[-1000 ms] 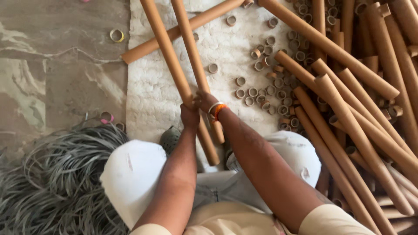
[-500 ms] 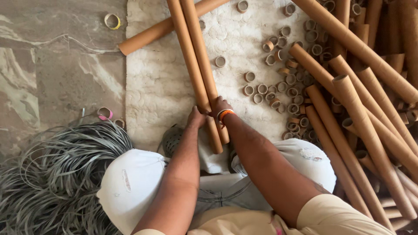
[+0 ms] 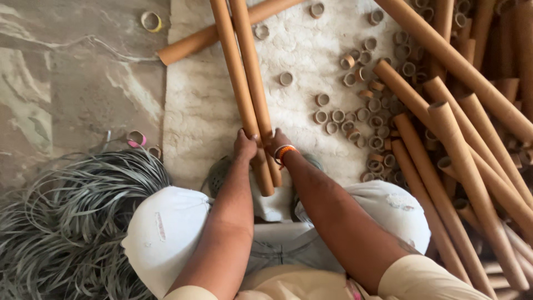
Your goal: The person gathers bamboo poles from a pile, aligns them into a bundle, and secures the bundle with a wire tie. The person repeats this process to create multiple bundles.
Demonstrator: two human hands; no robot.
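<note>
My left hand (image 3: 245, 146) and right hand (image 3: 277, 143) each clasp the near end of two long cardboard tubes (image 3: 244, 83) running toward twelve o'clock over the white mat (image 3: 194, 111); I'd judge keeping them parallel, ends level, matters most

Two tubes held side by side over the mat, between the knees.

The left hand (image 3: 245, 145) and right hand (image 3: 276, 143) grip the tubes (image 3: 244, 83) near their lower ends; rings (image 3: 355, 105) lie on the mat (image 3: 205, 100) to the right, a tube pile (image 3: 472, 128) further right, strips (image 3: 61, 222) on the floor (image 3: 66, 83) left.
</note>
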